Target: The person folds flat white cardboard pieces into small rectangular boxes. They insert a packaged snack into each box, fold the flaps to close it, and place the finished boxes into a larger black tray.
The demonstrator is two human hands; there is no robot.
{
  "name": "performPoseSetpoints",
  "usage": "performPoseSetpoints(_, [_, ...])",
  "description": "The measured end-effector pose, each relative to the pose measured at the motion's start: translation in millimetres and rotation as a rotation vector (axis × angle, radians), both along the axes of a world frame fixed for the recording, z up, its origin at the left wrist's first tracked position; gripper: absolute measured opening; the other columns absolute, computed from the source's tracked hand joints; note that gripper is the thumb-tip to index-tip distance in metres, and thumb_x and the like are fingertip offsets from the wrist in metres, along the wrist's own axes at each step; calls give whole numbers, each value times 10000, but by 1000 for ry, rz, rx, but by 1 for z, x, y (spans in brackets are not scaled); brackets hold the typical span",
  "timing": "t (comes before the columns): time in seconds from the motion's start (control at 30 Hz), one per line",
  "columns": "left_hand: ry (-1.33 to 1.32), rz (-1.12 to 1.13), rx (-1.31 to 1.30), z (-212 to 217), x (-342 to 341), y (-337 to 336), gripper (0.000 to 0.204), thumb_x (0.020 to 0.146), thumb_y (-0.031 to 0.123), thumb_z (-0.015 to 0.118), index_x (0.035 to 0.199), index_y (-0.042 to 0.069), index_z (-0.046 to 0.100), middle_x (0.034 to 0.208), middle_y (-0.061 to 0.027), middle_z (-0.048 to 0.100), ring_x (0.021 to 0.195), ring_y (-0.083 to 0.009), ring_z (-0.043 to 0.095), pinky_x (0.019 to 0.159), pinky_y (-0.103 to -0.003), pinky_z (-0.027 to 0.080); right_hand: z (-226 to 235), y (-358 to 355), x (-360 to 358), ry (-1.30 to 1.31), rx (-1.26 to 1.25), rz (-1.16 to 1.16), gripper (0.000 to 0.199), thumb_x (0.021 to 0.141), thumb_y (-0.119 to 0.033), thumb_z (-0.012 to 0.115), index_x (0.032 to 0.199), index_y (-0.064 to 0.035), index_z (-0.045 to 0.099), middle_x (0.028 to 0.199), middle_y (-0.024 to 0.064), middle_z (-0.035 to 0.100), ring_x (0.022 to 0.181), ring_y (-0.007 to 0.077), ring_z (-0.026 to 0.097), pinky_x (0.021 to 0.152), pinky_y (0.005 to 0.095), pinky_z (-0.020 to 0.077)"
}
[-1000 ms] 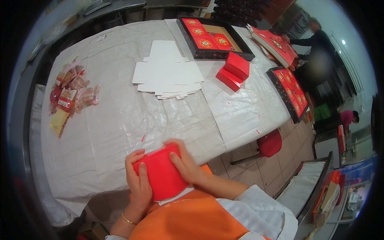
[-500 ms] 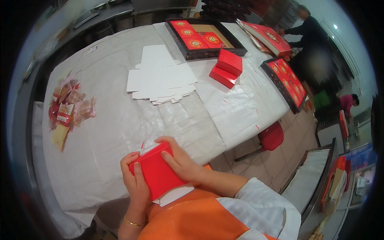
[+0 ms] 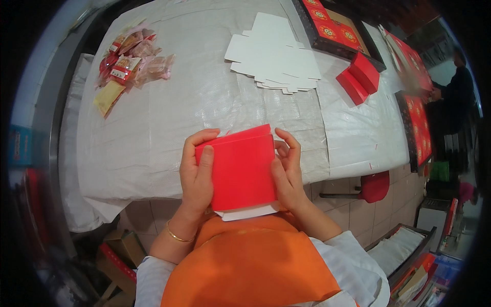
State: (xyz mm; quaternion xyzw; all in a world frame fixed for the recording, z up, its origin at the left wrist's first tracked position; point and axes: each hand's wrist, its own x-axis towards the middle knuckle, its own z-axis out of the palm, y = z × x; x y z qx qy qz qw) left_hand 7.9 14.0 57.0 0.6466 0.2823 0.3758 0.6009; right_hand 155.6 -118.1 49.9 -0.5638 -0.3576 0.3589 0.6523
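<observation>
Both hands grip one red cardboard box (image 3: 240,171), held just above the near edge of the table (image 3: 169,117) and in front of the orange apron (image 3: 250,266). Left hand (image 3: 197,176) clasps the box's left side, thumb laid flat on the red front face and fingers curled over the upper left corner. Right hand (image 3: 289,174) clasps the right side, thumb pressed along the front edge and fingers bent behind the upper right corner. A white flap shows below the box's lower edge, and a thin gold bangle (image 3: 176,236) circles the left wrist.

Beyond the box, the table is covered with a white woven sheet. At its far left lies a loose heap of small snack packets (image 3: 130,53) in clear, red and yellow wrappers. Farther back, toward the middle, a fanned stack of flat white card blanks (image 3: 273,53) rests on the sheet. Just to the right of that stack sit two small red boxes (image 3: 358,78), touching one another. Behind them lies a wide open tray (image 3: 335,25) with a dark rim and red inserts bearing round gold ornaments. Along the right edge of the table, more such red trays (image 3: 417,123) lie in a row. A red stool (image 3: 374,185) stands on the tiled floor under that edge. At the far right, another person in dark clothing (image 3: 458,92) stands at the table.
</observation>
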Motion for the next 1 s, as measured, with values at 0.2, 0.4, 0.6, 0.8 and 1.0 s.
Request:
performPoseSetpoints(0.2, [-2,5,97,7,-1,-6,222,1046,146,451,1194,17,555,1275,-141,578,1202,-195,516,1073,-345,379,0,0,7,-179,-10,5,508,1026,-193,480,1468,-34,287,1313,167,468,1032,175,555,909,323,458])
performPoseSetpoints(0.4, [119,-222,55,10,-23,10,210,945,1,510,1137,-8,594,1201,-136,614,1105,-196,586,959,-319,467,15,-6,20,-202,-10,183,447,978,-51,512,1412,-26,408,1246,136,545,990,169,584,866,322,493])
performPoseSetpoints(0.6, [146,-571,35,60,-7,29,356,930,17,467,1268,16,578,1276,-131,602,1172,-194,571,965,-318,468,25,-3,19,-348,-43,308,467,931,6,542,1388,-39,457,1304,143,543,1068,223,587,912,333,489])
performPoseSetpoints(0.8, [152,-647,204,52,-10,37,440,906,-9,457,1334,41,550,1313,-119,581,1184,-219,572,955,-316,476,23,-6,16,-362,-43,300,470,919,20,552,1377,-42,466,1302,156,553,1132,267,583,945,349,472])
performPoseSetpoints(1.0, [156,-655,251,46,-12,38,472,869,-66,434,1309,44,562,1313,-121,583,1174,-220,582,917,-313,502,23,-7,13,-411,-62,300,471,912,18,561,1369,-47,471,1280,165,557,1121,293,587,946,354,470])
